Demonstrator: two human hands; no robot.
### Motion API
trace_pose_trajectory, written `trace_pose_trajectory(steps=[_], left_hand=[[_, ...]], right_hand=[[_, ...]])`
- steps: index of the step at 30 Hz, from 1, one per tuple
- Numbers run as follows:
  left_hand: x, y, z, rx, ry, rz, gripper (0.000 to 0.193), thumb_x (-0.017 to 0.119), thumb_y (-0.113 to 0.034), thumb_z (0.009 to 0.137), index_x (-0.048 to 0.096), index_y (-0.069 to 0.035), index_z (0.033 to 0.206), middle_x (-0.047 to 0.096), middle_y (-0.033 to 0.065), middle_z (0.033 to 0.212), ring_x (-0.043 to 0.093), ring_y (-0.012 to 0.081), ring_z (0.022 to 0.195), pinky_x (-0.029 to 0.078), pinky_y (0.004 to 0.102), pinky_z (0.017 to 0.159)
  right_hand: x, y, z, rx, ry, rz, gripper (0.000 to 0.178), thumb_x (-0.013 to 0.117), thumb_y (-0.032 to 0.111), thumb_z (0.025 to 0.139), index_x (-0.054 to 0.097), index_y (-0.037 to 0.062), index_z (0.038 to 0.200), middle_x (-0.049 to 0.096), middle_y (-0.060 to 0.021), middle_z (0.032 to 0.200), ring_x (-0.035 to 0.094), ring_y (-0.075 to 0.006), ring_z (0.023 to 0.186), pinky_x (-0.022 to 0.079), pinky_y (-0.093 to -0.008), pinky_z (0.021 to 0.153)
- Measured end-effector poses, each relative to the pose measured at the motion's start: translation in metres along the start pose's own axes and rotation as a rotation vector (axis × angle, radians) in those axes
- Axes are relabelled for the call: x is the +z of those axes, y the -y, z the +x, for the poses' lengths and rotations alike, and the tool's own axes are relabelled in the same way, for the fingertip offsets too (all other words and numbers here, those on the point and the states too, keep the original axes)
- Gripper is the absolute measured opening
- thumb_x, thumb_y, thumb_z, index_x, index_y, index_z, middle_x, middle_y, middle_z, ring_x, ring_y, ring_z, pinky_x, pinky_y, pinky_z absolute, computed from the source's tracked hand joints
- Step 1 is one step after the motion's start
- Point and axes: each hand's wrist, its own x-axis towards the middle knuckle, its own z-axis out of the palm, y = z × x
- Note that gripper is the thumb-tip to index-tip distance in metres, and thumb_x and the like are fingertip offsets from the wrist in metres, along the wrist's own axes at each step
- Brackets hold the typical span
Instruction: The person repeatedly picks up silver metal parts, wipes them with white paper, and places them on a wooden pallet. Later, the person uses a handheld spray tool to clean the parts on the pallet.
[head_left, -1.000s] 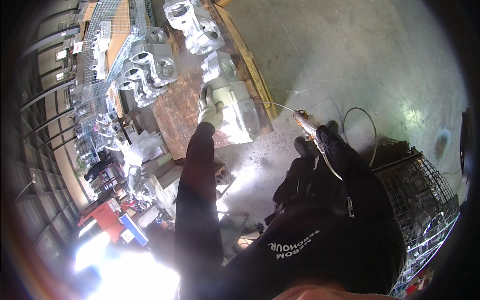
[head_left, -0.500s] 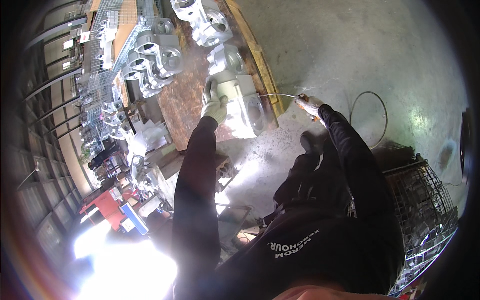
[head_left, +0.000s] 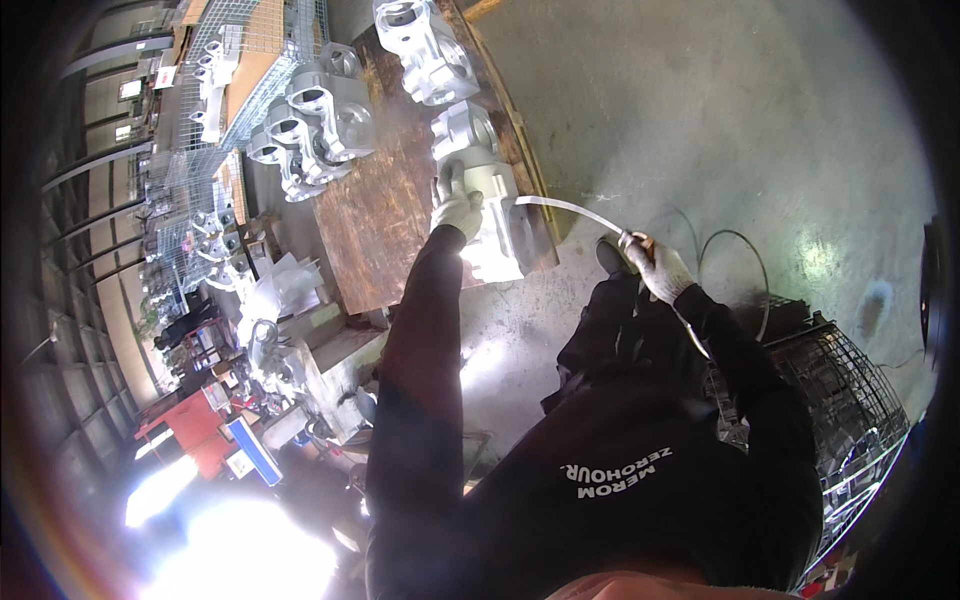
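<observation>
My left hand (head_left: 458,212), in a pale glove, lies with fingers stretched out on a silver metal casting (head_left: 497,240) near the table's end. A long, pale flexible band (head_left: 575,206) arches from the casting's right side to my right hand (head_left: 660,270). That hand, gloved too, is closed around the band, clear of the table. Below it the band continues along my sleeve. How the band meets the casting is too small to tell. Another casting (head_left: 465,130) stands just beyond my left hand, and a larger one (head_left: 425,50) farther up the table.
The wooden table (head_left: 370,220) also bears grouped castings (head_left: 320,125) on its left. Wire mesh containers (head_left: 240,110) stand beyond. A thin loop (head_left: 765,270) hangs or lies right of my right arm, near a wire basket (head_left: 850,390) holding metal parts. A red cabinet (head_left: 195,430) is lower left.
My right hand has moved right and down, nearer my body. The band now shows broader and more arched. My left hand stays on the casting; the view has shifted slightly.
</observation>
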Motion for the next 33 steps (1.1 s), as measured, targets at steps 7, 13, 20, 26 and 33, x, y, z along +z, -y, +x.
trace_pose_trajectory(steps=[7,13,20,26,33], left_hand=[[-0.005,-0.005,-0.004,0.004,-0.002,-0.035,0.073,0.054,-0.029,0.095,0.018,-0.013,0.156,0.009,0.0133,0.163,0.004,0.0459,0.148,0.019,0.0470,0.122],[-0.029,-0.014,0.021,-0.161,-0.154,0.102,0.060,0.058,-0.050,0.090,0.046,-0.013,0.136,0.047,0.0219,0.132,0.048,0.0441,0.121,0.044,0.0524,0.098],[-0.003,-0.017,0.053,-0.253,-0.495,0.114,0.036,0.061,-0.040,0.088,0.065,-0.014,0.113,0.055,0.0140,0.121,0.053,0.0364,0.113,0.047,0.0464,0.091],[-0.008,-0.016,0.058,-0.321,-0.291,0.027,0.048,0.066,-0.030,0.078,0.061,-0.016,0.124,0.054,0.0130,0.132,0.050,0.0338,0.124,0.041,0.0444,0.105],[-0.011,-0.012,0.051,-0.289,-0.357,-0.045,0.058,0.064,-0.035,0.077,0.055,-0.013,0.131,0.048,0.0142,0.139,0.048,0.0328,0.127,0.035,0.0437,0.109]], right_hand=[[-0.010,0.023,0.009,-0.170,-0.165,-0.095,0.034,0.053,0.039,0.100,0.063,0.0106,0.116,0.070,-0.0170,0.095,0.066,-0.0391,0.088,0.051,-0.0448,0.070],[-0.013,0.008,0.044,-0.071,-0.034,0.035,0.035,0.049,0.041,0.102,0.063,0.0100,0.110,0.068,-0.0124,0.084,0.066,-0.0261,0.072,0.050,-0.0394,0.066],[0.014,0.020,0.116,0.237,-0.041,0.170,0.039,0.049,0.045,0.100,0.064,0.0081,0.099,0.065,-0.0104,0.075,0.063,-0.0306,0.066,0.047,-0.0409,0.061],[0.056,0.023,0.116,-0.236,-0.287,-0.843,0.040,0.054,0.047,0.097,0.056,0.0070,0.100,0.052,-0.0090,0.050,0.054,-0.0300,0.041,0.039,-0.0476,0.037],[0.093,0.036,0.127,-0.332,-0.198,-0.926,0.034,0.057,0.041,0.094,0.049,0.0113,0.107,0.062,-0.0146,0.063,0.062,-0.0356,0.051,0.044,-0.0512,0.041]])
